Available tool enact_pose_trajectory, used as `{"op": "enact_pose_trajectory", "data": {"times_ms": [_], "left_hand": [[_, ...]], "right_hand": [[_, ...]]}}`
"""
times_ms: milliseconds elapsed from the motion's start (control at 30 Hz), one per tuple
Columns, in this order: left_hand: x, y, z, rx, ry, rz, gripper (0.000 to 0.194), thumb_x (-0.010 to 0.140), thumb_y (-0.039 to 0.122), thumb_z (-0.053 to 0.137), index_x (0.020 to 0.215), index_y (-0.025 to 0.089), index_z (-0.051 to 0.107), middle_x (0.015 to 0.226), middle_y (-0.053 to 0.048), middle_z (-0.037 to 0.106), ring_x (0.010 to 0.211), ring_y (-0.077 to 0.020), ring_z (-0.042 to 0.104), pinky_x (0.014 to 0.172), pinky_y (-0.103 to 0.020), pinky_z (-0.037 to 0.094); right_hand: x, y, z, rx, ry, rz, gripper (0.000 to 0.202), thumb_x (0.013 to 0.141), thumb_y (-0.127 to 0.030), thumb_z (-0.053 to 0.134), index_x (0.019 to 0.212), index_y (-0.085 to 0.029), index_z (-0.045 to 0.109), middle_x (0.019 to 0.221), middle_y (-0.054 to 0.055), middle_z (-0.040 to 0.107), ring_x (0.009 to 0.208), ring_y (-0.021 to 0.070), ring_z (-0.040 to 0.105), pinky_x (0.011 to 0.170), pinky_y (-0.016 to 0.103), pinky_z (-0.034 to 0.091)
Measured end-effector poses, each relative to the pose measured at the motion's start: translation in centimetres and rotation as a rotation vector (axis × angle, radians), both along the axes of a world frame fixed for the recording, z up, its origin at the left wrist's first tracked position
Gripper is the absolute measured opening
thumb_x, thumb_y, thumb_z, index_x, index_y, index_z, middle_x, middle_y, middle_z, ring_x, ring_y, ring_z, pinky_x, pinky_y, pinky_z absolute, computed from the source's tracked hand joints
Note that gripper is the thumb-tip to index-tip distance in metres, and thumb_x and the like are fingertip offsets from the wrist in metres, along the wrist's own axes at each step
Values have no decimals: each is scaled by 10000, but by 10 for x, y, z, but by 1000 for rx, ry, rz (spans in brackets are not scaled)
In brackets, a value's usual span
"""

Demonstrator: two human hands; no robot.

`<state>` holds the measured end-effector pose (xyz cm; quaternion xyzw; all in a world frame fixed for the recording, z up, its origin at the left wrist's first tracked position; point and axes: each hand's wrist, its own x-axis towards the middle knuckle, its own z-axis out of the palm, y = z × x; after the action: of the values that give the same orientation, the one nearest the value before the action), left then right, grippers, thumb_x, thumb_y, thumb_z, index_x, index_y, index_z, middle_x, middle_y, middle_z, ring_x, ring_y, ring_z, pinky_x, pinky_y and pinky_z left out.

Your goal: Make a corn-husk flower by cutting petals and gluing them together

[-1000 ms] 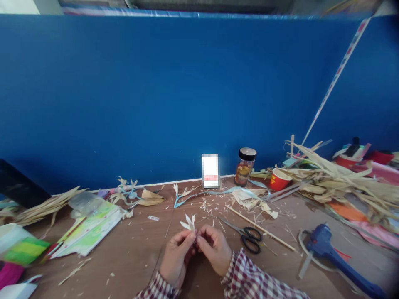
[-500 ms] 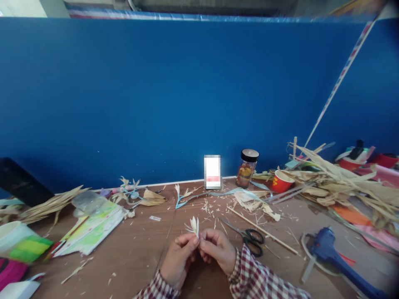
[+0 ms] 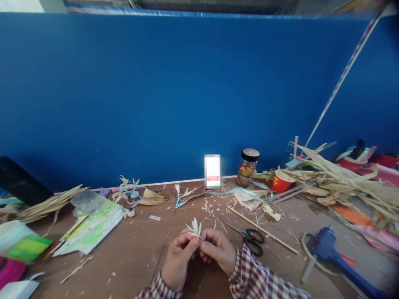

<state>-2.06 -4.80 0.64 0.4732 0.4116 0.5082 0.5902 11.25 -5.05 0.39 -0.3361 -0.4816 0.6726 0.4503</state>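
A small cream flower [image 3: 195, 226] with pointed petals, seemingly made of dried husk, stands up between my fingertips. My left hand [image 3: 180, 254] pinches its base between thumb and forefinger. Against it presses my right hand [image 3: 217, 248], its thumb and fingers closed at the same base. The flower's lower end is hidden by my fingers. Black-handled scissors [image 3: 253, 241] lie just right of my right hand. Beyond my hands, small pale flowers on a blue stem [image 3: 181, 203] rest on the brown table [image 3: 131, 241].
A thin stick [image 3: 264, 230] lies behind the scissors. At right are a blue glue gun [image 3: 338, 257], a red paper cup [image 3: 282, 181] and heaped dried husks [image 3: 336, 178]. A lidded jar [image 3: 247, 169] stands by the blue partition [image 3: 187, 91]. Painted paper [image 3: 93, 228] lies at left.
The flower has tilted slightly and its petals look more spread. My left thumb has shifted a little up and right; both hands stay together in nearly the same place.
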Motion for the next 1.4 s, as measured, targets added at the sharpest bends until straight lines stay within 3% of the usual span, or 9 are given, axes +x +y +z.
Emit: {"op": "enact_pose_trajectory", "data": {"times_ms": [133,233,333,467,567,667,933,1200,1400], "left_hand": [[-5,4,7,219,247,56,215,691,331,604,583,149,638,621,-31,563,569,-128,519,513,-228,423],[-7,7,11,355,395,128,163,708,292,586,640,165,661,655,-39,573,622,-150,541,558,-245,448],[-5,7,12,436,453,167,129,707,261,586,664,174,670,702,-47,592,663,-162,557,606,-261,459],[-1,2,9,380,489,91,152,738,265,555,711,180,677,603,-19,578,543,-132,524,525,-234,434],[0,-1,5,286,491,67,150,729,273,564,712,182,682,544,-8,586,510,-133,528,508,-228,434],[0,-1,2,213,453,77,146,705,286,585,728,186,690,628,-32,653,552,-158,581,530,-244,466],[0,-1,4,290,515,111,108,691,260,602,708,204,693,704,-45,686,656,-184,613,608,-254,473],[-1,-3,5,348,565,100,142,727,257,561,769,208,688,713,-47,673,655,-183,603,597,-254,458],[0,-5,8,357,581,114,140,726,261,561,757,212,688,695,-46,664,639,-182,588,591,-255,450]], "right_hand": [[5,6,7,-23,-41,25,354,715,-484,565,750,-134,527,599,4,553,515,83,517,411,155,374],[12,10,19,-40,-143,-103,386,783,-513,443,811,-147,562,737,46,583,650,125,552,432,170,405],[17,11,32,97,-204,-245,372,820,-484,399,860,-155,568,843,61,589,722,134,544,497,196,431],[18,7,38,273,-292,-286,258,775,-379,538,903,-159,577,825,41,603,684,117,536,606,228,434],[17,7,37,269,-372,-294,196,743,-334,579,815,-153,603,759,32,613,641,116,532,586,225,419],[16,7,36,254,-399,-313,165,739,-314,571,735,-151,591,670,15,595,580,104,504,537,211,391],[10,5,31,229,-397,-381,167,799,-312,479,722,-164,493,603,-15,531,519,83,456,489,195,353],[8,5,28,99,-336,-432,169,772,-296,504,676,-163,460,525,-45,480,436,57,379,411,173,275],[4,10,21,-63,-142,-385,165,732,-296,533,675,-166,450,534,-36,530,445,68,464,428,174,343]]}}
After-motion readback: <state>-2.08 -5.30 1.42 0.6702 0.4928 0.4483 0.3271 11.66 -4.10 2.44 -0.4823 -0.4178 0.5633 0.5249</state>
